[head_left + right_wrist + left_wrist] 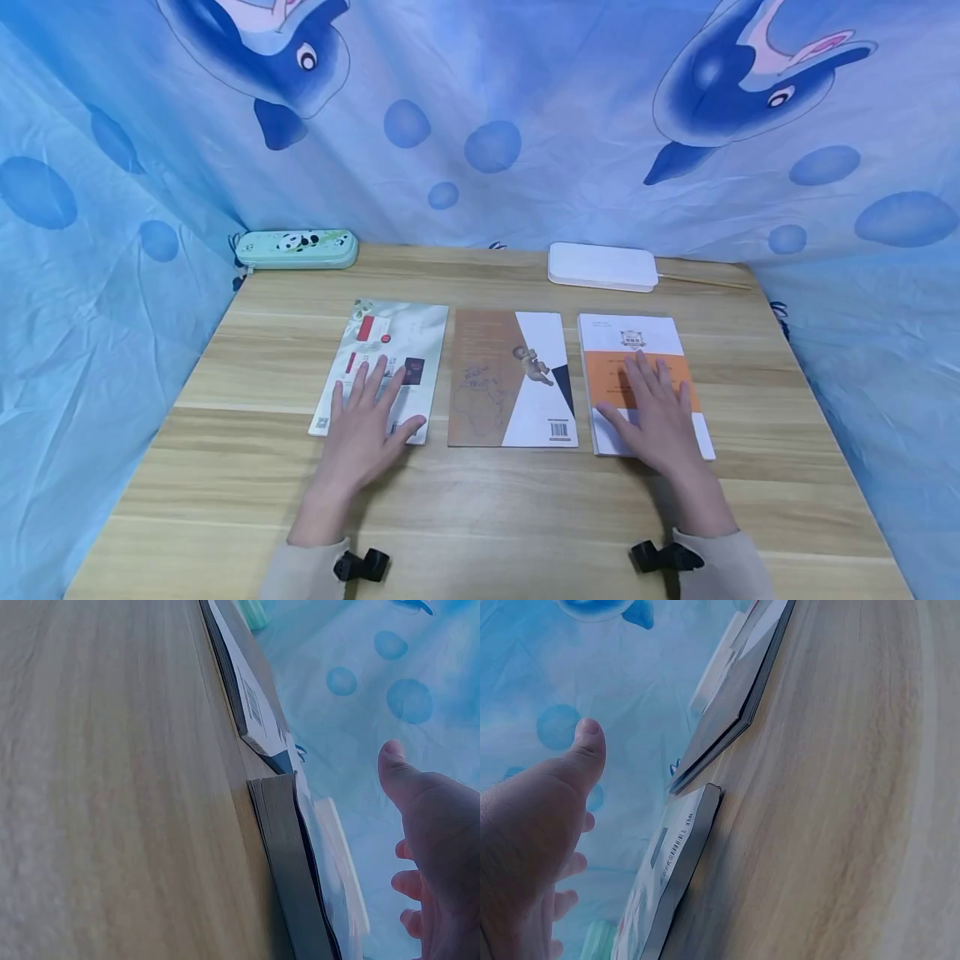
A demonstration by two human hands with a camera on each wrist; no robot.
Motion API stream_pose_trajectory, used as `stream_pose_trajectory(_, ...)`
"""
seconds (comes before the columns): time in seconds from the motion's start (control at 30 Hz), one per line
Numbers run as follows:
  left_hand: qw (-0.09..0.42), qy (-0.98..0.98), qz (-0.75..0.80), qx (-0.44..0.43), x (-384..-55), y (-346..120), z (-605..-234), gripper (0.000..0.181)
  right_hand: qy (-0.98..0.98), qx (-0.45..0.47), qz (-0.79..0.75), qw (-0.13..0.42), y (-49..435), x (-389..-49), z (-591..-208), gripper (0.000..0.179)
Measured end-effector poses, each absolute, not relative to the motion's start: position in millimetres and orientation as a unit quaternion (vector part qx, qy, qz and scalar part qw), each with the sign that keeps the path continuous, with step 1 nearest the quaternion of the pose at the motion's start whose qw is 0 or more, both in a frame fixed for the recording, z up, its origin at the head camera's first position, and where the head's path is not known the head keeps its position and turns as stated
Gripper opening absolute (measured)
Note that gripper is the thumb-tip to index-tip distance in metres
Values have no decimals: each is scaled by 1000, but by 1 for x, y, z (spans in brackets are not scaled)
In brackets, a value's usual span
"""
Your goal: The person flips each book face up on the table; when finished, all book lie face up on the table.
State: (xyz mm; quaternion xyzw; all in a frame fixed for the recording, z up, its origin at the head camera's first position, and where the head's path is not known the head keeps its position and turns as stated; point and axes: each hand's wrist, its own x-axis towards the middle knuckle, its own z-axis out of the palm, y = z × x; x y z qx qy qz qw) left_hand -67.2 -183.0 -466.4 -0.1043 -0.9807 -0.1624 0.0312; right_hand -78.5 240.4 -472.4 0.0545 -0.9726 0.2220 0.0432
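Three books lie side by side on the wooden table. My left hand [363, 432] is spread over the pale green and white book [416, 337] on the left, hiding its lower part; in the left wrist view the palm [525, 840] hovers above that book's cover. The brown and white book [480, 400] in the middle has a baby figure and a barcode, with neither hand over it. On the right, my right hand [660, 421] is held with fingers spread above the thick white and orange book [603, 375]. The right wrist view shows a gap between hand and cover.
A mint green pencil case [300, 250] with pandas stands at the table's back left. At the back right is a white flat box [602, 267], with a thin stick [705, 282] beside it. A blue dolphin-print curtain [480, 100] encloses the back and sides of the table [495, 517].
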Motion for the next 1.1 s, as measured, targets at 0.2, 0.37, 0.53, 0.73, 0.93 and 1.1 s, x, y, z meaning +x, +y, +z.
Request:
stream_pose_trajectory(0.2,31,-978,-178,-101,-68,-185,-463,79,-967,68,241,49,238,-80,-469,84)
stream_pose_trajectory(0.37,30,-972,-214,-88,-68,-194,-463,80,-951,87,289,63,236,-88,-466,73)
stream_pose_trajectory(0.53,35,-968,-239,-70,-64,-211,-466,78,-945,86,309,61,230,-99,-467,66)
stream_pose_trajectory(0.73,38,-964,-256,-53,-57,-228,-469,77,-944,75,319,47,219,-109,-468,65)
stream_pose_trajectory(0.93,39,-962,-266,-45,-52,-240,-470,75,-943,85,317,47,211,-117,-467,64)
stream_pose_trajectory(1.1,37,-962,-269,-36,-49,-245,-468,74,-944,91,316,41,202,-123,-466,65)
